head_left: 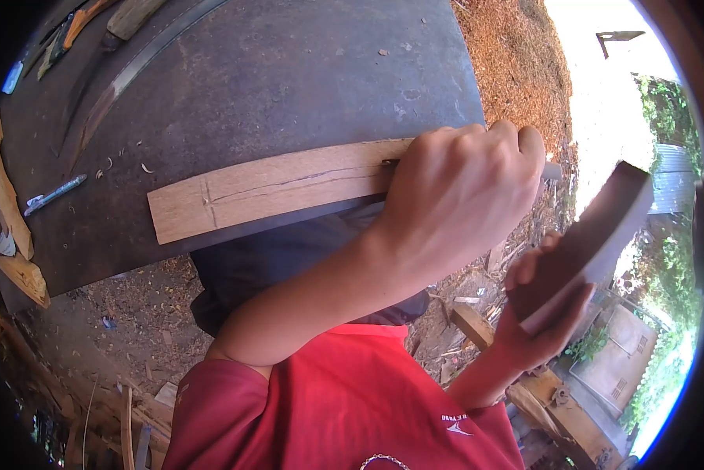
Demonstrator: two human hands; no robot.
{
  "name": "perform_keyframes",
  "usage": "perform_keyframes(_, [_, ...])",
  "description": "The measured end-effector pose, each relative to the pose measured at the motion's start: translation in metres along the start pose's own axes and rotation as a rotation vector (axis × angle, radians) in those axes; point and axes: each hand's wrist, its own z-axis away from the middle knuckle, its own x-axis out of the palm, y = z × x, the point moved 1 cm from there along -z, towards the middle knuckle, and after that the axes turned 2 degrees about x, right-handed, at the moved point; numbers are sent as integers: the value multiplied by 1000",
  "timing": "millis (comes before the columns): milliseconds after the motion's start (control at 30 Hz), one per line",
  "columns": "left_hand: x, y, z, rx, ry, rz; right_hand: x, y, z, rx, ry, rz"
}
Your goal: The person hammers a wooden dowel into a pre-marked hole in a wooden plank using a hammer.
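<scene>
A pale wooden board lies along the near edge of the dark table, with a lengthwise pencil line and cross marks near its left end. My left hand is closed around a chisel over the board's right part. The chisel's dark tip shows left of the fist, touching or just above the wood, and its grey end sticks out on the right; the middle is hidden. Off the table's right side, my right hand grips a thick, dark wooden block, raised and tilted, its upper end to the right of the chisel.
On the dark table lie a blue pen, a long curved blade, several handled tools at the upper left and small wood chips. Rough wood pieces line the left edge. Sawdust covers the ground beyond the table.
</scene>
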Motion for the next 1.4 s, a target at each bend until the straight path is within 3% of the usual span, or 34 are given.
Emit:
perform_keyframes(133, [0, -1, 0, 62, 74, -58, 12, 2, 11, 102, -94, 298])
perform_keyframes(233, [0, -2, 1, 80, 101, -48, 3, -5, 0, 134, 22, -34])
perform_keyframes(267, [-1, -2, 1, 71, 69, -61, -7, -7, -8, 76, -172, -67])
perform_keyframes(367, [1, -2, 0, 36, 85, -29, 11, 5, 0, 81, -65, -43])
perform_keyframes(467, [-1, -3, -2, 20, 107, -33, 33, -2, 11, 127, 20, 352])
perform_keyframes(600, [-1, -4, 0, 45, 104, -66, 0, -5, -12, 37, -178, 26])
perform_keyframes(700, [-4, -4, -1, 44, 85, -85, 14, 4, -7, -34, -102, 17])
perform_keyframes(733, [-4, -3, -1, 31, 84, -86, 10, 5, -5, -10, -192, 177])
perform_keyframes(800, [-3, -3, -1, 26, 88, -75, 27, -4, 6, 40, -88, 391])
perform_keyframes(900, [-4, -5, 0, 35, 100, -44, 17, -9, -1, 27, -24, 229])
perform_keyframes(933, [-5, -5, 0, 35, 93, -34, 15, -10, -8, 85, -7, -14])
perform_keyframes(1033, [-6, -3, 1, -15, 70, 11, 36, 1, -2, 37, 147, -24])
perform_keyframes(1133, [-8, -3, 2, -35, 77, 46, 43, -6, 16, 147, -17, 395])
perform_keyframes(1267, [-9, -5, 2, -46, 29, 20, 11, -1, 0, 53, -163, 73])
perform_keyframes(1367, [-9, -5, 3, -55, 28, 12, 23, 4, 1, 23, -78, 98])
perform_keyframes(1400, [-10, -5, 3, -61, 22, 7, 24, 4, 3, 68, -123, 267])
